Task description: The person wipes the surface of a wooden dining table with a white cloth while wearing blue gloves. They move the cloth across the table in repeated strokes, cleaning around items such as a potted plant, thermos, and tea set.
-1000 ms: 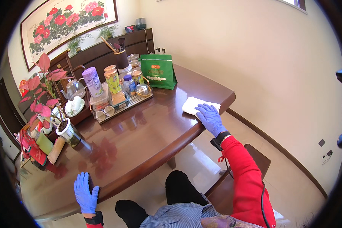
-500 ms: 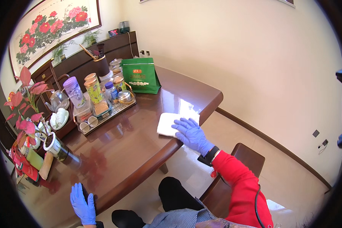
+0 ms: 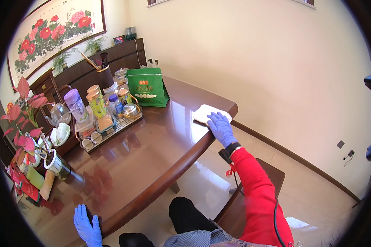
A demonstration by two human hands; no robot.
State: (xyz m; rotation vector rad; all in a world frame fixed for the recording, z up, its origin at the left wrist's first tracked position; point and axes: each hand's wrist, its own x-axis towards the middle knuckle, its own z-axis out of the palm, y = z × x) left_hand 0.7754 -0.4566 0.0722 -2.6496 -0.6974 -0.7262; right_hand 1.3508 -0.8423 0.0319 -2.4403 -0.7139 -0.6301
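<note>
My right hand [image 3: 221,128], in a blue glove, lies with fingers stretched out over a folded white cloth [image 3: 204,113]. The palm presses the cloth against the glossy brown table [image 3: 123,164], close to its far right corner. Part of the cloth is hidden beneath the fingers. At the lower left, my left hand [image 3: 87,226], gloved in blue as well, rests flat on the table's near edge with its fingers spread and nothing in it.
A green bag [image 3: 147,87] stands at the back. Left of it, a tray [image 3: 115,129] carries jars, canisters and cups. A potted red-leaved plant [image 3: 57,164] and a dish of white cups [image 3: 62,135] are farther left. A wooden bench [image 3: 255,189] sits below the table's right side.
My right hand has slid the cloth away from me and to the right, toward the table corner. My left hand stays by the near edge. The view has shifted slightly.
</note>
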